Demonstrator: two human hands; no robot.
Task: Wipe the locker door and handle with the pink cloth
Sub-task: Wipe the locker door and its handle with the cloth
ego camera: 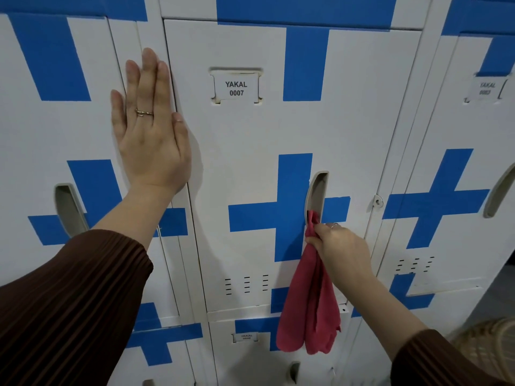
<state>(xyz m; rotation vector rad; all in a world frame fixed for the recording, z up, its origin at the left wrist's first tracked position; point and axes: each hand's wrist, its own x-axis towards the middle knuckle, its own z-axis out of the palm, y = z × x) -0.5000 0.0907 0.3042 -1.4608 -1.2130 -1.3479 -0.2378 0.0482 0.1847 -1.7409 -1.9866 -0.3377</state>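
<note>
The white locker door (pixel 245 151) with blue crosses and the label YAKAL 0007 fills the middle of the head view. Its recessed grey handle (pixel 317 190) sits right of centre. My right hand (pixel 341 250) grips the pink cloth (pixel 309 307) just below the handle and pushes the cloth's top end into the handle's lower recess. Most of the cloth hangs down loose in front of the door. My left hand (pixel 150 123) lies flat, fingers straight, against the seam at the door's left edge and the neighbouring locker.
More lockers of the same kind stand to the left (pixel 55 129), to the right (pixel 451 174) and below (pixel 250 352). A small hasp (pixel 377 202) sticks out at the door's right edge. A woven basket (pixel 485 346) shows at the bottom right.
</note>
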